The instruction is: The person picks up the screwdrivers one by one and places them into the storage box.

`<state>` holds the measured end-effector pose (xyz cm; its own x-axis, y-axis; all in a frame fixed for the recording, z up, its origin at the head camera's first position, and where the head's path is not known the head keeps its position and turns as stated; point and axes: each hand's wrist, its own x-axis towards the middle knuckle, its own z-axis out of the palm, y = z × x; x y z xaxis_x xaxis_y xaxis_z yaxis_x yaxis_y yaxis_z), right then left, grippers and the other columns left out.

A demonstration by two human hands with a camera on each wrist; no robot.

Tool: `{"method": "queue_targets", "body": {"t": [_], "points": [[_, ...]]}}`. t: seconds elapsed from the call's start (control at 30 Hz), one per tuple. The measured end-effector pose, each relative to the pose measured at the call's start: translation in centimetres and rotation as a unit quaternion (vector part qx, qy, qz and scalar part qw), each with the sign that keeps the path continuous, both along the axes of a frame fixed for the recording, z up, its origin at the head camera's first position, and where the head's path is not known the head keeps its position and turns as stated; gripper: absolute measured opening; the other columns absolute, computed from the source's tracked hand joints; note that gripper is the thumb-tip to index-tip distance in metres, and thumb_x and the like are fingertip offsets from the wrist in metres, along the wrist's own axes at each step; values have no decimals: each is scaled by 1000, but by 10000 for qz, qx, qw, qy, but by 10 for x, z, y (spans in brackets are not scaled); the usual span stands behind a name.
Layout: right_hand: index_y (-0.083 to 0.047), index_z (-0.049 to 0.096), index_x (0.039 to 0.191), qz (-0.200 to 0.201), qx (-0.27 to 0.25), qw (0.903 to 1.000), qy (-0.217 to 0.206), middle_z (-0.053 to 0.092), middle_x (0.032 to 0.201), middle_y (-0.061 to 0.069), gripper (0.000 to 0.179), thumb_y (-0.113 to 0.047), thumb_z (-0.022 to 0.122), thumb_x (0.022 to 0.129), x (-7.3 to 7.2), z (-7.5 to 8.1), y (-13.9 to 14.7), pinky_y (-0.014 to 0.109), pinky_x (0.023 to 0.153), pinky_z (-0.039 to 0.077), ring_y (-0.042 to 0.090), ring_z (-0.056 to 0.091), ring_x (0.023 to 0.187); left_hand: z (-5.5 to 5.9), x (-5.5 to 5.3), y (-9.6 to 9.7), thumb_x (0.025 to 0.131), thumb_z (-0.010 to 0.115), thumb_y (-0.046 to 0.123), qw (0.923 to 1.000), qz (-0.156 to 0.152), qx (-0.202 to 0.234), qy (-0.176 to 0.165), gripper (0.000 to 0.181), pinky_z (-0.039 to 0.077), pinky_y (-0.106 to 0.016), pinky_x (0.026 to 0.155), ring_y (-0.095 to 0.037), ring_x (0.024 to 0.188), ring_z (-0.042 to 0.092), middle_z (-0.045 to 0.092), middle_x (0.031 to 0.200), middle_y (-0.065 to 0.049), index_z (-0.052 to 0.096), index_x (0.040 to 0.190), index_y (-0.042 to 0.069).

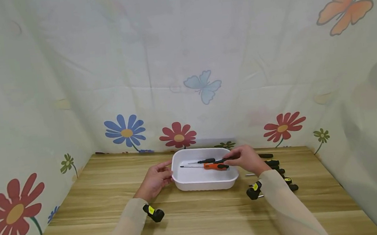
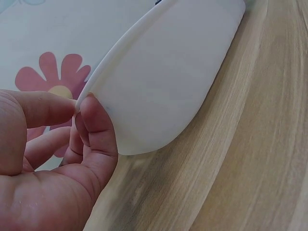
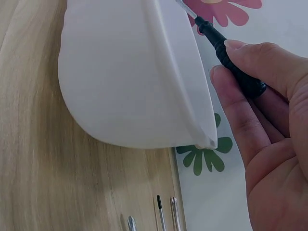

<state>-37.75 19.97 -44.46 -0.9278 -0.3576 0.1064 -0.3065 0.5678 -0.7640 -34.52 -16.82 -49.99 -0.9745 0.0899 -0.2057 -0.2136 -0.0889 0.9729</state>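
A white plastic tray [image 1: 198,185] sits on the wooden table. My left hand [image 1: 156,179] pinches its left rim between thumb and fingers, as the left wrist view also shows. Over the tray's right end, my right hand [image 1: 247,159] grips a screwdriver [image 3: 236,70] by its black handle, thumb on one side and fingers on the other. Its thin metal shaft points leftward over the tray. Inside the tray lie an orange-and-black screwdriver [image 1: 213,166] and a small black-handled screwdriver [image 1: 208,161], both with shafts toward the left.
Several more black-handled screwdrivers [image 1: 294,187] lie in a column on the table [image 1: 198,222] right of the tray, partly hidden by my right forearm. A flower-printed cloth [image 1: 155,60] rises behind the table and along both sides.
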Motion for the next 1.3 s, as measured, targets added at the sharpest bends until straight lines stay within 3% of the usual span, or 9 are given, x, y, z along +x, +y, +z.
{"method": "queue_targets", "body": {"t": [0.2,0.53,1.03,1.3], "points": [[-11,82,102,103,196,9995,209,78,98,4,22,-21,85,84,-6,1,-8,29,76,58,10,69,83,1,2,0,98,60,-3,10000,18,11,-4,52,60,-33,86,-21,87,62,56,114,-16,55,148,10],[-9,82,102,153,351,9992,107,78,99,3,23,-20,86,83,-15,-3,-18,31,78,58,11,68,83,0,1,1,99,59,-2,10000,-26,4,6,51,60,-32,84,-21,88,61,55,119,-19,53,149,9],[-7,82,101,136,711,9973,-147,77,97,2,23,-15,87,80,-21,9,-37,29,73,56,15,64,85,-1,-1,-1,98,60,-3,10000,15,55,38,52,60,-30,81,-21,86,61,56,109,-13,53,149,7],[-6,81,104,65,862,9954,-423,77,99,3,26,-14,87,80,-28,9,-42,29,77,56,16,63,89,-2,-1,0,98,60,-3,9999,3,80,84,53,60,-29,78,-21,86,61,56,109,-13,53,149,6]]}}
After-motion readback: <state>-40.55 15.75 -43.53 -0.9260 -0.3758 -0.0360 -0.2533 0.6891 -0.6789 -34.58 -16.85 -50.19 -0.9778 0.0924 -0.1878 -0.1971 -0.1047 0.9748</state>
